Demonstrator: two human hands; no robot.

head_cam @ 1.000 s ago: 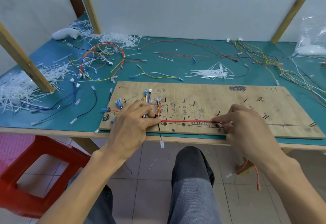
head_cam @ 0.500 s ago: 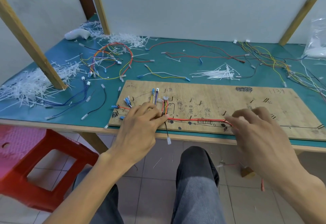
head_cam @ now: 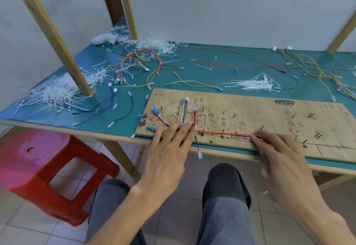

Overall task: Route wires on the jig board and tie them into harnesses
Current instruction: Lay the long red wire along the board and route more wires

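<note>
The table [head_cam: 212,67], covered in a teal mat, carries the wooden jig board [head_cam: 250,113] along its near edge. A red stool [head_cam: 57,177] stands on the floor, left of the board and lower. The left hand [head_cam: 167,154] reaches over the board's near left corner with its fingers spread wide and straight, gripping nothing; the fingertips press on the spot where the coloured wires [head_cam: 183,113] fan out among the board's pegs. The right hand [head_cam: 279,160] lies over the board's near edge, about midway along, fingers loosely straight and not curled round anything, their tips touching the right end of the red wires [head_cam: 221,133]. These wires run flat along the board's near edge between the two hands. A heap of white cable ties [head_cam: 57,92] lies well left of the board, and a smaller bundle of ties [head_cam: 254,84] just behind it. A looped harness [head_cam: 138,65] sits behind the board's left end. A black wire with a white plug [head_cam: 200,154] hangs off the board's near edge, beside the left hand.
</note>
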